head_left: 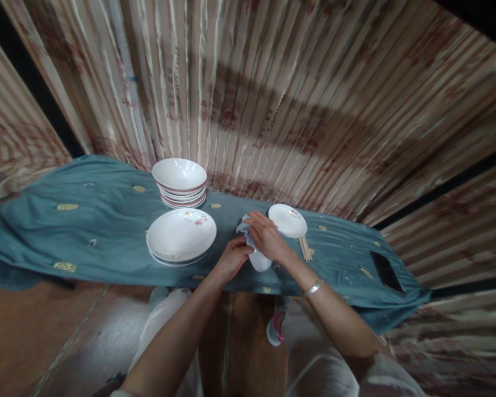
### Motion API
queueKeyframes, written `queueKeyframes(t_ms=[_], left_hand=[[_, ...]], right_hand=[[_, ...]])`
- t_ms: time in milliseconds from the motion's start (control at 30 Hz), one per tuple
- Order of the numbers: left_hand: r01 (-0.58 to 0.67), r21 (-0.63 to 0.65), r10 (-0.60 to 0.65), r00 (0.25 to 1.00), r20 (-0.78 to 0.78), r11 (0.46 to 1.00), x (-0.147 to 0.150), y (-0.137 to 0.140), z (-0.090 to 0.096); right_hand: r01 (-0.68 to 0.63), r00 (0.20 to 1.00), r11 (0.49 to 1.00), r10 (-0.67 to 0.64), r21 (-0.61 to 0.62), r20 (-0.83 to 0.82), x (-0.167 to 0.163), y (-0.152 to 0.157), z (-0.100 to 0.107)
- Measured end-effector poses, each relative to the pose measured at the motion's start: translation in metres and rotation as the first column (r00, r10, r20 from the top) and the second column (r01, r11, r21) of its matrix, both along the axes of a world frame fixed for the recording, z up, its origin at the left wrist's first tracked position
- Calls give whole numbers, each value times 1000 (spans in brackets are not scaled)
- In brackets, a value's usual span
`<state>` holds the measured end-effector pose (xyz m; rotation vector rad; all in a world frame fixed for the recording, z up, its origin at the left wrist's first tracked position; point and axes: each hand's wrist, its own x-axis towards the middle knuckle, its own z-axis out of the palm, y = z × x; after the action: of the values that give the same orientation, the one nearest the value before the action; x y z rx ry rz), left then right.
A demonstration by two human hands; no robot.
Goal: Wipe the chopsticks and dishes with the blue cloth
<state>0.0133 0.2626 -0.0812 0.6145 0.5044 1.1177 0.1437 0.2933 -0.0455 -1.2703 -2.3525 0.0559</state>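
My left hand (235, 257) is closed, its thumb and fingers pinching the edge of a small white dish (260, 261). Its exact shape is partly hidden by my hands. My right hand (267, 234) presses a crumpled pale blue cloth (243, 226) against the dish, fingers bent over the cloth. Just beyond my right hand lies a white plate (288, 220) with a small floral print. Several light wooden chopsticks (305, 249) rest beside that plate. To the left of my left hand, large white plates (179, 237) with a floral rim are stacked.
A stack of white bowls with red rims (179, 176) stands behind the large plates. On the right end of the table lies a black phone (386, 271). A teal patterned cloth (119, 242) covers the narrow table, and a striped curtain (248, 110) hangs right behind it.
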Motion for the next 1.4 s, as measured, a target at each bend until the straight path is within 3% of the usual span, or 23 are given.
queueKeyframes(t_ms=[167, 400, 700, 933, 1033, 1200, 1400], left_hand=[[15, 31, -15, 1000, -18, 999, 0, 0, -2], [1, 2, -1, 1000, -29, 1000, -2, 0, -4], [-10, -9, 10, 999, -34, 1000, -3, 1, -6], [-11, -32, 9, 999, -53, 999, -4, 4, -9], [-4, -31, 2, 999, -52, 1000, -5, 4, -11], [-22, -55, 19, 999, -49, 998, -7, 5, -14], [-83, -84, 75, 992, -97, 993, -10, 5, -19]], right_hand=[[-35, 993, 996, 26, -78, -114, 8, 25, -1], [123, 919, 945, -224, -302, -324, 18, 45, -20], [235, 793, 880, -419, -413, -442, 43, 49, -62], [307, 686, 826, -537, -473, -492, 60, 22, -103], [293, 684, 824, -535, -484, -497, 58, 5, -108], [371, 652, 779, -606, -505, -456, 47, -20, -109], [431, 657, 792, -604, -433, -451, 31, -44, -115]])
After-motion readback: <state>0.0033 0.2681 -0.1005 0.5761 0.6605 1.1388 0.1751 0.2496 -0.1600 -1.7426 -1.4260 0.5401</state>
